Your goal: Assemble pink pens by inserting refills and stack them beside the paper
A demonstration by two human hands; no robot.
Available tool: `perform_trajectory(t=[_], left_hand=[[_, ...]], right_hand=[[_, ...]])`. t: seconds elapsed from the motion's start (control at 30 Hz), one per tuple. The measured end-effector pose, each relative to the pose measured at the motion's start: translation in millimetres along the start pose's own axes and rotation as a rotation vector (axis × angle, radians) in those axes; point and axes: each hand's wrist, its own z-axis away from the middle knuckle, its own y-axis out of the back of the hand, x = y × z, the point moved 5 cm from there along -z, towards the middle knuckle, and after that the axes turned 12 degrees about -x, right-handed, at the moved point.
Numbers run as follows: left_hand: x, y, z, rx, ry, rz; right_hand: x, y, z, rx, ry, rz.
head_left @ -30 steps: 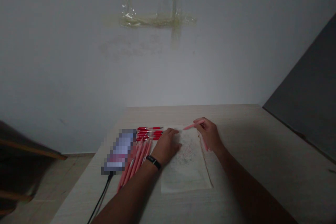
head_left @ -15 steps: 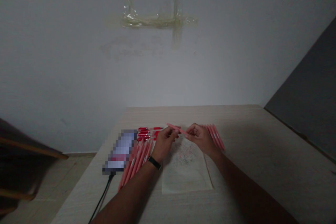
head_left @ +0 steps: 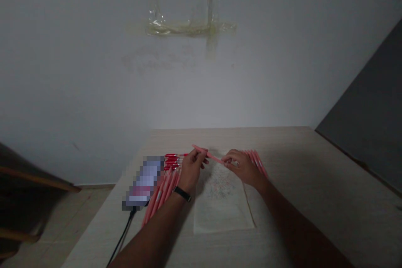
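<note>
My left hand [head_left: 191, 170] and my right hand [head_left: 243, 168] both grip a slim pink pen [head_left: 209, 154], which runs slanted between them above the top of a sheet of paper [head_left: 221, 209]. The paper has faint reddish marks and lies flat beneath my hands. Left of my left hand lie several pink pens [head_left: 160, 197] side by side, with several red pens [head_left: 173, 160] beyond them. More pink pens [head_left: 259, 163] lie just past my right hand, partly hidden by it. A black band [head_left: 182, 194] circles my left wrist.
A pixelated phone [head_left: 145, 182] lies left of the pens, with a black cable [head_left: 124, 230] running off the pale wooden table [head_left: 298, 163]. A taped plastic sheet [head_left: 188, 29] hangs on the wall. A dark panel [head_left: 364, 109] leans at right, and a wooden chair [head_left: 25, 201] stands at left.
My left hand has risen off the paper and taken the pink pen with my right hand. The hands have come together, and a group of pink pens now shows beside my right hand.
</note>
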Motion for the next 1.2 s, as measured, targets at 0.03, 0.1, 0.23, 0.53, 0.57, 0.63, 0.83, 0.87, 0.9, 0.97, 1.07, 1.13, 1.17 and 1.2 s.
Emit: perform_trajectory(t=[0.03, 0.1, 0.23, 0.53, 0.57, 0.63, 0.83, 0.87, 0.9, 0.97, 1.07, 1.13, 1.17, 1.2], left_hand=[[-0.6, -1.1, -0.3, -0.02, -0.001, -0.004], [-1.7, -3.1, -0.7, -0.051, 0.0, -0.008], [-2.2, -3.4, -0.6, -0.051, -0.004, 0.009], [0.5, -0.6, 0.1, -0.002, -0.014, 0.014], [0.6, -1.3, 0.1, -0.013, -0.009, 0.011], [0.2, -2.7, 0.0, -0.033, 0.002, 0.003], [0.2, -2.0, -0.3, -0.033, -0.02, 0.001], [0.3, -1.6, -0.2, -0.025, -0.023, 0.006], [0.3, -1.7, -0.1, -0.021, -0.023, 0.01], [0.0, -3.0, 0.0, -0.032, -0.014, 0.012], [0.1, -5.4, 0.3, -0.06, -0.002, -0.006], [0.9, -4.8, 0.6, -0.053, -0.003, -0.011], [1.5, -3.9, 0.8, -0.041, -0.004, -0.011], [2.2, -2.9, 1.1, -0.028, -0.004, -0.013]], right_hand=[[-1.4, -0.6, -0.2, -0.006, 0.002, -0.002], [-4.2, -2.4, -0.2, -0.019, 0.009, -0.006], [-6.2, -3.2, 0.1, -0.014, 0.002, -0.014], [-1.4, -2.6, 0.4, -0.014, -0.012, -0.019], [-1.4, -2.4, 0.6, -0.01, -0.014, -0.02], [-1.9, -1.5, 1.0, 0.003, -0.025, -0.026], [-4.0, -0.4, 1.0, 0.001, -0.033, -0.037], [-3.9, -0.5, 0.9, 0.0, -0.029, -0.037], [-3.6, -0.7, 0.9, 0.0, -0.026, -0.036], [-2.1, -0.9, 0.9, 0.003, -0.025, -0.031], [1.1, -0.9, 1.2, 0.011, -0.033, -0.022], [2.6, -1.2, 1.8, 0.012, -0.038, -0.017], [2.8, -1.6, 2.1, 0.01, -0.04, -0.016], [2.8, -2.1, 2.4, 0.004, -0.044, -0.016]])
